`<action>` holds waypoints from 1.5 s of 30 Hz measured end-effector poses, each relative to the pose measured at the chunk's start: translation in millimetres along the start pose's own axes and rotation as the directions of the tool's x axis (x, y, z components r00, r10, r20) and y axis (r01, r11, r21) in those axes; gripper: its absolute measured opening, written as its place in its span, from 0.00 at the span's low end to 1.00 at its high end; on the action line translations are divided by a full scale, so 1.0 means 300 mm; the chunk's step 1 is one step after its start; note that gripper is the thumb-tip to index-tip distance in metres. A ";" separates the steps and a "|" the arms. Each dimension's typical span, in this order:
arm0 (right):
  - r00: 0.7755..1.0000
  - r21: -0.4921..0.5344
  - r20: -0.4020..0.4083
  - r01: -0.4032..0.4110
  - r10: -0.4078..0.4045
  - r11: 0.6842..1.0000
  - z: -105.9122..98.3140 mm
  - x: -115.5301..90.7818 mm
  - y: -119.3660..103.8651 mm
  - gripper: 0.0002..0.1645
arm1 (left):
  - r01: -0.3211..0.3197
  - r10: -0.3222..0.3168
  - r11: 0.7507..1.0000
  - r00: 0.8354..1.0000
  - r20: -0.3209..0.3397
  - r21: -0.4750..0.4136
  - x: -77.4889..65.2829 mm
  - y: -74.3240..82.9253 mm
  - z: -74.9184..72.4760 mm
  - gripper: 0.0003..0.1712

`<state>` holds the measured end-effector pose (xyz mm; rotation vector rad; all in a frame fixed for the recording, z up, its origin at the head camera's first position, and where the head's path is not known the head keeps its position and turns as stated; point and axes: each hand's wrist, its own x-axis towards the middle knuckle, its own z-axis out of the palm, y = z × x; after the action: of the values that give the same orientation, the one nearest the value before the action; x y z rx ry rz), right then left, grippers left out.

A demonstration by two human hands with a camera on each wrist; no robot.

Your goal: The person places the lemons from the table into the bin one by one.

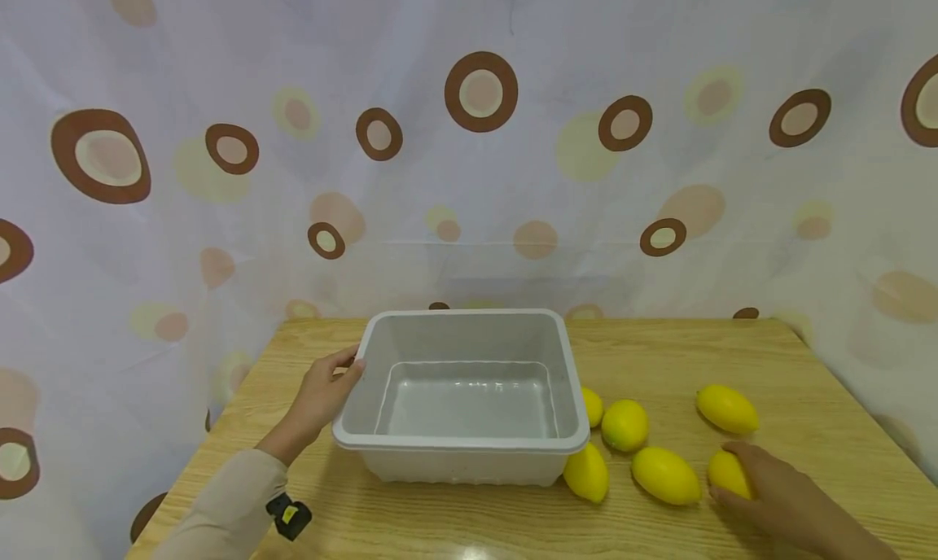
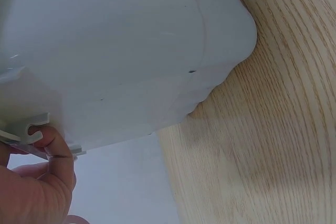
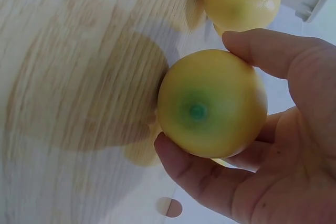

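Note:
A light grey plastic tub [image 1: 458,444] stands on the wooden table with a bare inside. At its left side my left hand [image 1: 322,393] grips the rim, thumb on top; in the left wrist view the fingers [image 2: 60,166] curl under the rim's edge. On the right, my right hand [image 1: 780,495] holds a yellow lemon [image 1: 729,474] between thumb and fingers. The right wrist view shows this lemon [image 3: 212,103] end-on, its green tip facing the camera, close over the table. One lemon [image 1: 666,476] lies just left of the right hand, another [image 1: 727,409] just behind it.
Beside the tub's right wall lie more lemons: one at the front corner [image 1: 586,472], a round-looking one [image 1: 625,425], and one partly hidden by the rim [image 1: 592,407]. A patterned curtain [image 1: 410,185] hangs behind the wooden table [image 1: 659,348].

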<state>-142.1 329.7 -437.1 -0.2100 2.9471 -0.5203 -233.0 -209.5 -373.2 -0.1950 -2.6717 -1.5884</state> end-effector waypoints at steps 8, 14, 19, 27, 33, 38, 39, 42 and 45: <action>0.999 -0.021 0.000 -0.041 0.041 0.999 -0.003 -0.004 0.029 0.44 | 0.000 0.000 1.000 1.000 0.000 -0.005 0.003 -0.002 0.002 0.24; 0.997 -0.040 0.002 -0.077 0.077 0.996 -0.027 -0.013 0.047 0.47 | -0.006 0.006 1.000 1.000 -0.005 -0.012 0.001 -0.004 0.002 0.24; 0.996 -0.056 -0.047 -0.075 0.073 0.996 -0.062 -0.028 0.037 0.47 | 0.014 -0.014 1.000 1.000 -0.005 -0.027 -0.003 -0.004 0.003 0.25; 0.989 -0.084 -0.142 -0.059 0.047 0.995 -0.133 -0.034 -0.011 0.47 | 0.011 -0.011 1.000 1.000 -0.010 -0.027 -0.003 -0.002 0.004 0.24; 0.979 -0.059 -0.204 -0.036 0.023 0.998 -0.188 -0.040 -0.079 0.46 | 0.002 -0.003 1.000 1.000 -0.007 -0.023 0.001 -0.006 0.003 0.24; 0.967 -0.053 -0.253 0.022 -0.035 0.998 -0.227 -0.029 -0.139 0.43 | 0.009 -0.009 1.000 1.000 -0.007 -0.022 0.000 -0.006 0.002 0.24; 0.963 -0.056 -0.263 0.036 -0.049 0.998 -0.237 -0.024 -0.151 0.43 | 0.007 -0.007 1.000 1.000 -0.007 -0.021 0.000 -0.005 0.001 0.24; 0.958 -0.054 -0.277 0.063 -0.076 0.997 -0.268 -0.006 -0.191 0.43 | 0.002 -0.002 1.000 1.000 -0.005 -0.019 0.000 -0.002 0.001 0.24; 0.955 -0.052 -0.277 0.093 -0.103 0.994 -0.303 0.010 -0.235 0.43 | 0.002 -0.002 1.000 1.000 -0.006 -0.017 0.000 -0.002 0.002 0.24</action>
<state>-152.0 293.7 -328.3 -0.3127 3.2378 -0.5476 -233.1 -209.2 -373.8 -0.1883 -2.6559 -1.6101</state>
